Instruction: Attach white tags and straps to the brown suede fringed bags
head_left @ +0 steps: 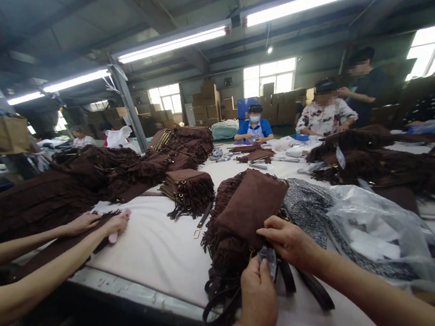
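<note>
In front of me a brown fringed bag lies on top of a stack of similar bags, its flat side facing up. My left hand is closed at the bag's near end, pinching a small clear plastic wrapping between thumb and fingers. What the wrapping contains is unclear. My right hand is closed just above it, its fingertips gripping the bag's near edge. Dark straps hang from the stack below my hands, over the table's near side.
At left, a co-worker's hands work on brown material with a pink tool. A smaller stack of fringed bags and a strap with a metal clip lie beyond. Grey knit fabric and a clear plastic bag sit at right.
</note>
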Motion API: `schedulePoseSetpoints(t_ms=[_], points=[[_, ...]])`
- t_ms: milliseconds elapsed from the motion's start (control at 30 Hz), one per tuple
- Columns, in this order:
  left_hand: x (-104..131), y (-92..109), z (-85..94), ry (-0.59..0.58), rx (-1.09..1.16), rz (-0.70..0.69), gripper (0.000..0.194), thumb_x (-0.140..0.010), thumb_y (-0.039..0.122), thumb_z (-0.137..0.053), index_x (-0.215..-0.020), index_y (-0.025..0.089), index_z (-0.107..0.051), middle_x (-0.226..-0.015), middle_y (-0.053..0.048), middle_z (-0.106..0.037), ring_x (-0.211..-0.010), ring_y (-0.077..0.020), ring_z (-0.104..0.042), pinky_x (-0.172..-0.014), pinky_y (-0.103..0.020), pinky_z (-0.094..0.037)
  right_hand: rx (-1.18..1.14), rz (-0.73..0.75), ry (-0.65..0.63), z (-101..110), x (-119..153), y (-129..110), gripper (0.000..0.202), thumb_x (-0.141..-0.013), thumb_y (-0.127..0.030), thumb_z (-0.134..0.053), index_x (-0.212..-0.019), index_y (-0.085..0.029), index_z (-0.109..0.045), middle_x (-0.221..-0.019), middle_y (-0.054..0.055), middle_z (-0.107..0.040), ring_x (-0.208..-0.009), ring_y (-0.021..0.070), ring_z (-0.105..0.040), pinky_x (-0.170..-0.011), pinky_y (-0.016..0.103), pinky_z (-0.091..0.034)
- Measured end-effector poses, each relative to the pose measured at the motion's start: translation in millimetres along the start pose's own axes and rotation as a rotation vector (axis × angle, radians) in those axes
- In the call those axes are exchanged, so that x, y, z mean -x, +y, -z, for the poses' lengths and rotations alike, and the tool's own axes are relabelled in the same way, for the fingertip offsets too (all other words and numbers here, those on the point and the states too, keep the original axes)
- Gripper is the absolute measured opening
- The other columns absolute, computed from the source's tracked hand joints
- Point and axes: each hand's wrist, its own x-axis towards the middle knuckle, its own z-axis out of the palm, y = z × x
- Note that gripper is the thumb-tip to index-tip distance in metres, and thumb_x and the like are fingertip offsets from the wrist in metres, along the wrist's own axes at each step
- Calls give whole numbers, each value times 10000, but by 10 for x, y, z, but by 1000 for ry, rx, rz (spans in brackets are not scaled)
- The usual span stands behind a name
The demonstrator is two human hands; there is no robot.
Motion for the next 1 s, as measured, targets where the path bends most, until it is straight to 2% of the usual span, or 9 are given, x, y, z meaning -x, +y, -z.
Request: schedulePoseSetpoints(t_ms=[133, 300, 467, 567, 700, 833, 900, 1000], points=[[53, 38, 21, -9, -182, -93, 343, -925, 405, -453, -906, 153, -686, -743, -60, -640, -691, -186, -536, -663, -298, -399, -53, -13, 17, 6, 26, 5, 291, -937, -140, -476, -1135, -203, -680, -966, 81, -579, -867, 172, -610, -788, 297, -549], [0, 86, 11, -4, -218, -98, 321, -929, 346, -425, -939, 147, -677, -790, -76, -657, -738, -200, -561, -703, -307, -408, -48, 58, 54, 140, 102, 5, 348, -937, -113, -448, -1230, -196, -614, -1097, 110, -591, -994, 184, -604, -854, 306, -537], [6, 25, -2, 10, -63, -35, 349, -875, 475, -527, -903, 162, -678, -670, -36, -610, -622, -172, -535, -595, -274, -415, 218, 264, -79, 268, 289, -7, 416, -908, -112, -486, -1274, -277, -595, -1220, 105, -591, -998, 215, -591, -855, 386, -506], [23, -9, -19, -9, -11, 37, 415, -849, 563, -536, -866, 166, -655, -586, 8, -540, -495, -128, -462, -495, -251, -385, 330, 340, -83, 265, 328, -29, 387, -912, -135, -512, -1245, -299, -619, -1244, 103, -594, -1005, 226, -578, -866, 409, -477], [-21, 18, -38, -58, 28, 101, 489, -789, 646, -575, -812, 159, -613, -538, 28, -501, -451, -112, -447, -451, -241, -380, 290, 382, -63, 230, 237, -80, 242, -942, -167, -506, -1118, -219, -664, -1114, 93, -664, -960, 206, -565, -853, 373, -452], [-125, 101, -54, -98, 318, 256, 522, -722, 678, -631, -817, 171, -554, -629, -5, -576, -522, -127, -526, -491, -248, -410, 213, 352, -118, 182, 144, -105, 165, -947, -202, -517, -1008, -198, -670, -990, 78, -679, -892, 199, -556, -806, 346, -449], [-163, 129, -62, -104, 434, 328, 498, -691, 642, -682, -818, 191, -513, -611, 40, -515, -480, -87, -452, -448, -208, -337, 157, 308, -113, 151, 134, -88, 179, -948, -183, -497, -1011, -200, -664, -973, 77, -670, -870, 196, -554, -785, 337, -452], [-170, 106, -76, -90, 446, 387, 467, -687, 588, -711, -780, 213, -447, -572, 102, -378, -422, -36, -254, -413, -180, -140, 67, 243, -70, 111, 145, -64, 232, -945, -129, -452, -1020, -201, -659, -941, 71, -667, -853, 188, -561, -771, 322, -456]])
